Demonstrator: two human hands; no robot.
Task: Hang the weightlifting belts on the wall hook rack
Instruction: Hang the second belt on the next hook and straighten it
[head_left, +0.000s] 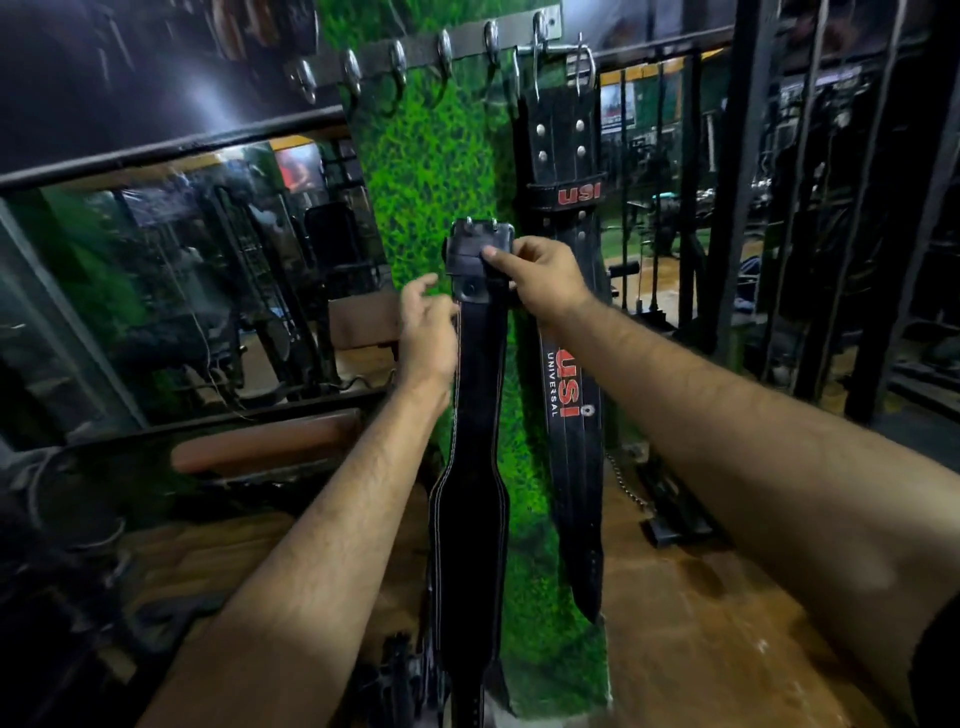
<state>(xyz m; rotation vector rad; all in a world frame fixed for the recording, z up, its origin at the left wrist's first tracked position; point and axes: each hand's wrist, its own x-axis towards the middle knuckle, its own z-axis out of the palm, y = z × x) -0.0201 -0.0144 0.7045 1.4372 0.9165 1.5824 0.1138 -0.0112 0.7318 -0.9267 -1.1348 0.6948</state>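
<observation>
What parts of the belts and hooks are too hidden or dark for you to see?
All in the head view:
- Held belt: its lower end runs off the bottom edge.
- Its buckle: partly covered by the right hand; the left hand covers the belt's side.
- Hanging belt: its middle is behind the right hand and wrist.
- Hook rack: the leftmost hooks are dim and blurred.
- Mirror: reflections too dark to read.

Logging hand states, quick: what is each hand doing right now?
Left hand: fingers loosely curled, beside the black belt, grip cannot be told.
Right hand: closed on the belt's buckle end.
</observation>
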